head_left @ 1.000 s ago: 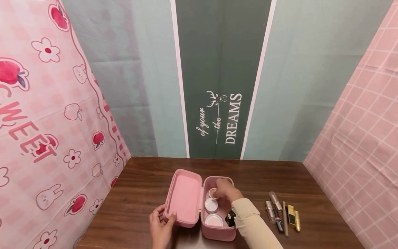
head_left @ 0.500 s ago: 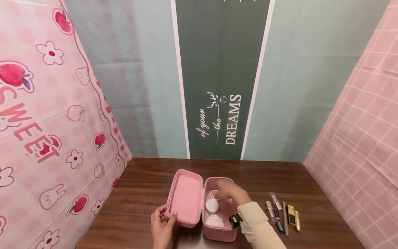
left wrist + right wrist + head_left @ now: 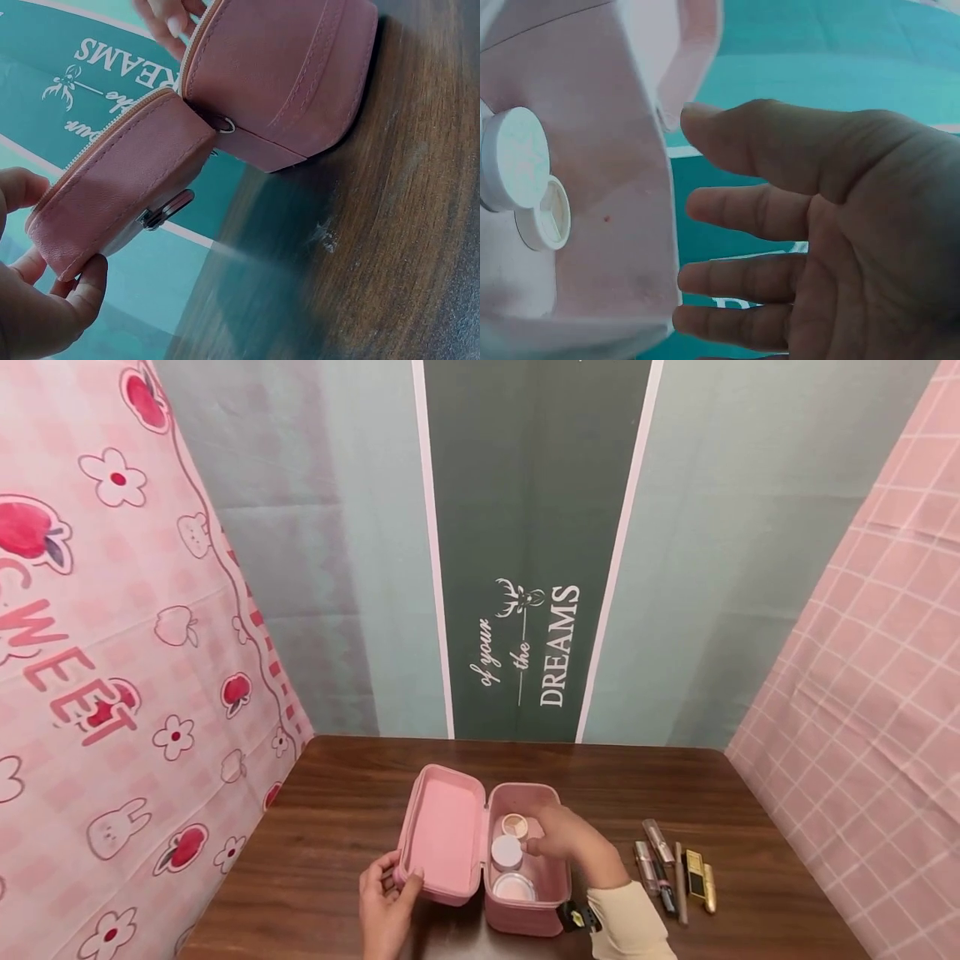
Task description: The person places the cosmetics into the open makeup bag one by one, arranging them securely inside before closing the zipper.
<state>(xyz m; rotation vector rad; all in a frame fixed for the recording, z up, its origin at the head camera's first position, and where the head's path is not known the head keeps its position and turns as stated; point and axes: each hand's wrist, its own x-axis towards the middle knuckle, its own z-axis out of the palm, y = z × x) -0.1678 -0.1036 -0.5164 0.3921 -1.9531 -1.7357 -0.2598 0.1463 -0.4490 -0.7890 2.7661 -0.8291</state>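
A pink zippered cosmetic case (image 3: 525,922) stands on the table, its lid (image 3: 448,831) folded out to the left. My left hand (image 3: 385,902) grips the lid's near left corner; in the left wrist view, thumb and fingers pinch the lid edge. Inside the case sit a small round three-shade pot (image 3: 514,825), a white-lidded jar (image 3: 507,853) and a round clear-rimmed container (image 3: 514,887), lined up on the left side. My right hand (image 3: 577,845) is over the case's right rim. In the right wrist view its fingers are spread and relaxed, holding nothing.
Right of the case, several slim cosmetics lie together: a clear-capped tube (image 3: 657,840), a brown pencil (image 3: 681,883), a gold-and-black compact (image 3: 695,872) and a gold tube (image 3: 709,888). The dark wooden table (image 3: 360,777) ends at a curtain with printed lettering.
My right hand has withdrawn from the case's far end toward the right and nearer me, uncovering the three-shade pot, which stays in the case. My left hand keeps its grip on the lid.
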